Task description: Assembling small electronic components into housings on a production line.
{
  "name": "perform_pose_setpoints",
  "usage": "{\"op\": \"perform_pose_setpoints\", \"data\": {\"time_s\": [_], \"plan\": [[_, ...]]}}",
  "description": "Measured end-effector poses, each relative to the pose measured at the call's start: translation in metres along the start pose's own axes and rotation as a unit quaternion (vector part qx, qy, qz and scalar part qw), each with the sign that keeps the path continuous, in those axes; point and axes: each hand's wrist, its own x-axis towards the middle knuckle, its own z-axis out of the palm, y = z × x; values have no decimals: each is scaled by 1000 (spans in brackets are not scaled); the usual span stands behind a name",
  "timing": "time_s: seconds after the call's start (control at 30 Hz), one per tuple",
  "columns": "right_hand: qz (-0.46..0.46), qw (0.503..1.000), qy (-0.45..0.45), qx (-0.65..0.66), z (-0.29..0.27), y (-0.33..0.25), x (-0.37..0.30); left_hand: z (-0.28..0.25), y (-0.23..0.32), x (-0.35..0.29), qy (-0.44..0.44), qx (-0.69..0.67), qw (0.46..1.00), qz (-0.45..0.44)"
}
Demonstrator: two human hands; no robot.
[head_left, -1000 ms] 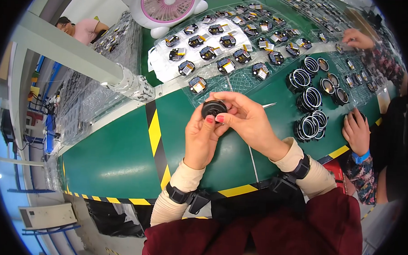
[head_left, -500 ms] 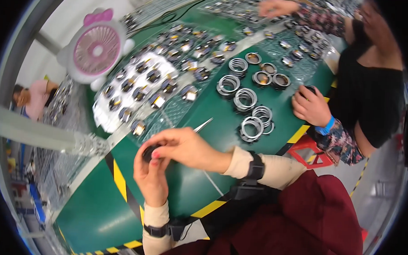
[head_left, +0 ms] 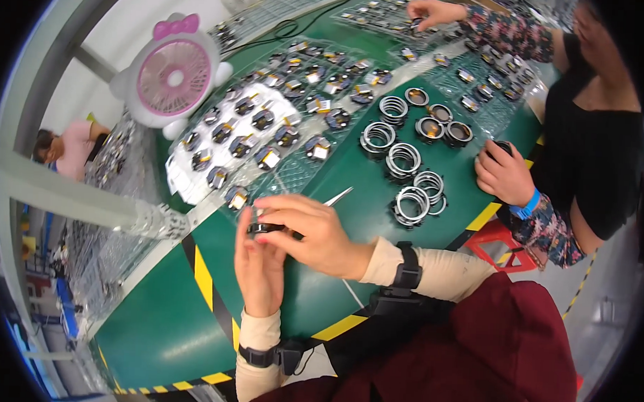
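A black round part (head_left: 266,228), thin and ring-like seen edge-on, is pinched between the thumb and fingers of my right hand (head_left: 317,236). My left hand (head_left: 260,270) is upright beside it, fingers stretched and close together, their inner side against or very near the part's left end. From behind my right hand juts the slim silver tip of what looks like tweezers (head_left: 340,196); the rest is hidden. Beyond my hands lie several small black-and-silver modules (head_left: 240,146) on a white tray (head_left: 182,180). Right of my hands stand several stacked silver-and-black rings (head_left: 411,204).
A pink-and-white fan (head_left: 175,82) stands at the far left near a metal post (head_left: 74,203). Across the green table (head_left: 168,330), a co-worker's hands (head_left: 506,173) handle small parts. More modules lie on clear plastic trays (head_left: 475,93). A red stool (head_left: 501,246) is at the right.
The black part has turned from face-tilted to edge-on. My left fingers have straightened from around it, while my right hand pinches it. The whole view has shifted slightly.
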Motion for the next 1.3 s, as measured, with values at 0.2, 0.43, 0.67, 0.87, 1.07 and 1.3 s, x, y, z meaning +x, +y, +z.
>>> {"op": "perform_pose_setpoints", "data": {"time_s": [0.2,0.43,0.67,0.87,1.07,1.3], "plan": [[-94,989,-81,-76,7,4,-7,-7,12,7,23,-30,998,-40],[-87,991,-56,-88,1,-4,5,-14,21,5,16,36,999,-34],[-37,993,-76,-87,3,10,-3,-7,21,5,50,94,994,-37],[-39,988,-99,-113,3,0,3,-11,21,4,53,158,985,-35],[19,998,-56,-33,5,2,2,-9,30,9,14,8,997,-74],[64,995,-51,48,4,5,0,-22,22,8,-18,64,997,-40]]}}
